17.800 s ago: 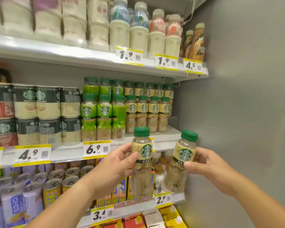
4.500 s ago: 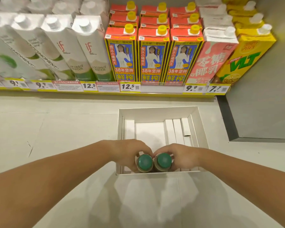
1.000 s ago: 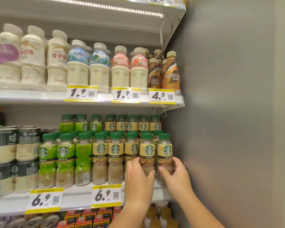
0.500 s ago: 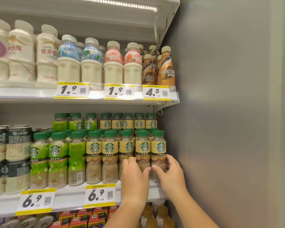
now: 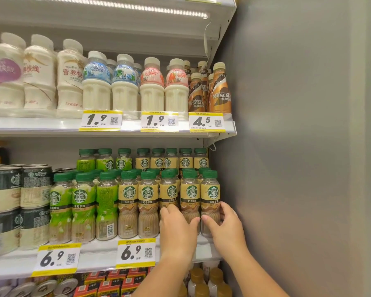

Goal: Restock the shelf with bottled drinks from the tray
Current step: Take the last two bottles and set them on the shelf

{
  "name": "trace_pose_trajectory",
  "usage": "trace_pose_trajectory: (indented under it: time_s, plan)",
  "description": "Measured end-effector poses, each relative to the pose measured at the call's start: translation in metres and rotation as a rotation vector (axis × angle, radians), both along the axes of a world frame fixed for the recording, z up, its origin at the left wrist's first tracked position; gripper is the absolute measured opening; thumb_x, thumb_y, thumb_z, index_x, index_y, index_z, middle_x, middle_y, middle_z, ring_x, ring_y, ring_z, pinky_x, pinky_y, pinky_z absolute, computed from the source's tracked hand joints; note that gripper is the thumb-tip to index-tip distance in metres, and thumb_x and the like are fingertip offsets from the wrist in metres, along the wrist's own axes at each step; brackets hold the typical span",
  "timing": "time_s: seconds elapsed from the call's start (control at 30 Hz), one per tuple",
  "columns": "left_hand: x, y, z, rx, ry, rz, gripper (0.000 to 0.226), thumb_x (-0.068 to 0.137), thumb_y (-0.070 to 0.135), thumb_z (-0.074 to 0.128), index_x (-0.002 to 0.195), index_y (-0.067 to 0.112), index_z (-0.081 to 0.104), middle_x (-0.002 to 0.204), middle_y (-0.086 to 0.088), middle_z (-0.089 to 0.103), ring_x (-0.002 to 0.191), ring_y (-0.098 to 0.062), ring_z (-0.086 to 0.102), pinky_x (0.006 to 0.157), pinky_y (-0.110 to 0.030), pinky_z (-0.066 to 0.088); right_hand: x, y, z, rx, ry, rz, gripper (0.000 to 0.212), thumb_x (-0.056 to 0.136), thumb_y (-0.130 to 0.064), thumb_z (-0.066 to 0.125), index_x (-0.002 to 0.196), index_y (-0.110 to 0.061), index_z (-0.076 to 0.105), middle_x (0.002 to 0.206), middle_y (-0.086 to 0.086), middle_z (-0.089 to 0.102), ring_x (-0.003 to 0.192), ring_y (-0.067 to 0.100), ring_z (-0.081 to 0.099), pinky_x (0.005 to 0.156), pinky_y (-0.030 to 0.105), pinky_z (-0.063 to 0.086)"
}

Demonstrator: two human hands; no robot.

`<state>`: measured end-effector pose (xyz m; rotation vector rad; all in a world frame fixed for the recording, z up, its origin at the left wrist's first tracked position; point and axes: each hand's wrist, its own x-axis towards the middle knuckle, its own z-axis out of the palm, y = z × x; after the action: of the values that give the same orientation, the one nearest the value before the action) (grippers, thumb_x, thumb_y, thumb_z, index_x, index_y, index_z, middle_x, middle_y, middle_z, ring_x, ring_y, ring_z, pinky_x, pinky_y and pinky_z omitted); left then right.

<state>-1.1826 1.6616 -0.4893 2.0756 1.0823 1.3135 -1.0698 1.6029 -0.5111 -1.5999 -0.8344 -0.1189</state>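
Two tan-labelled bottles stand at the right end of the front row on the middle shelf (image 5: pixel 99 257), low and right of centre in the frame: the left bottle (image 5: pixel 190 196) and the right bottle (image 5: pixel 210 194), side by side, the right one just beside the grey side wall (image 5: pixel 298 146). The left hand (image 5: pixel 177 226) wraps the lower body of the left bottle, fingers curled round it; the right hand (image 5: pixel 225 224) is closed on the base of the right bottle in the same way. Both bottles look upright and seem to rest on the shelf, though the hands hide their bases. To finish this step well, the person would probably push each bottle back until it touches the one behind, keep the caps level with the neighbouring tan bottles (image 5: pixel 137 196) to the left, and turn the labels to face front before letting go. The wall leaves little room for the right fingers, so they would best slide out forwards. Green-labelled bottles (image 5: pixel 81 200) stand further left, a price tag (image 5: pixel 135 252) below.
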Motion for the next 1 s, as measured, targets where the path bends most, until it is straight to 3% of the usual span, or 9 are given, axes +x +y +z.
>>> trace_pose_trajectory:
  time_s: [0.27, 0.43, 0.67, 0.8, 1.0]
  plan:
    - [-0.002, -0.002, -0.001, 0.019, 0.018, 0.000, 0.052, 0.086, 0.042, 0.071, 0.121, 0.010, 0.049, 0.121, -0.006, 0.047, 0.112, -0.027, 0.054, 0.093, -0.038, 0.050, -0.004, -0.001, 0.001, -0.019, -0.016, -0.017, 0.069, 0.089, -0.032, 0.073, 0.149, -0.021, 0.041, 0.144, -0.003, 0.051, 0.130, 0.017, 0.049, 0.103, 0.036, 0.047]
    - [-0.002, -0.001, -0.002, 0.025, 0.020, -0.007, 0.053, 0.086, 0.043, 0.070, 0.122, 0.010, 0.049, 0.122, -0.007, 0.047, 0.112, -0.027, 0.054, 0.094, -0.039, 0.050, -0.006, 0.000, 0.000, -0.012, -0.037, -0.047, 0.068, 0.089, -0.032, 0.073, 0.149, -0.022, 0.041, 0.139, -0.005, 0.052, 0.116, 0.005, 0.045, 0.092, 0.024, 0.042]
    - [-0.006, -0.001, -0.002, 0.048, 0.066, -0.037, 0.056, 0.086, 0.043, 0.070, 0.125, 0.010, 0.048, 0.124, -0.007, 0.047, 0.115, -0.025, 0.052, 0.097, -0.037, 0.048, -0.010, 0.001, -0.002, -0.036, -0.057, -0.062, 0.070, 0.091, -0.040, 0.068, 0.151, -0.023, 0.037, 0.143, -0.005, 0.050, 0.129, 0.015, 0.049, 0.100, 0.033, 0.047]
    - [-0.017, 0.000, -0.005, 0.153, 0.184, -0.058, 0.055, 0.089, 0.046, 0.065, 0.126, 0.011, 0.044, 0.126, -0.007, 0.045, 0.118, -0.023, 0.048, 0.099, -0.032, 0.045, -0.020, -0.005, 0.003, -0.123, -0.120, -0.098, 0.072, 0.092, -0.050, 0.058, 0.153, -0.025, 0.028, 0.150, -0.003, 0.045, 0.134, 0.019, 0.046, 0.106, 0.044, 0.048]
    - [-0.048, -0.001, -0.006, 0.462, 0.479, 0.041, 0.056, 0.092, 0.060, 0.046, 0.121, 0.013, 0.044, 0.120, -0.007, 0.049, 0.111, -0.025, 0.049, 0.090, -0.034, 0.049, -0.041, -0.026, 0.009, -0.294, -0.354, -0.189, 0.075, 0.096, -0.053, 0.044, 0.158, -0.023, 0.014, 0.164, 0.003, 0.025, 0.149, 0.022, 0.024, 0.120, 0.044, 0.030]
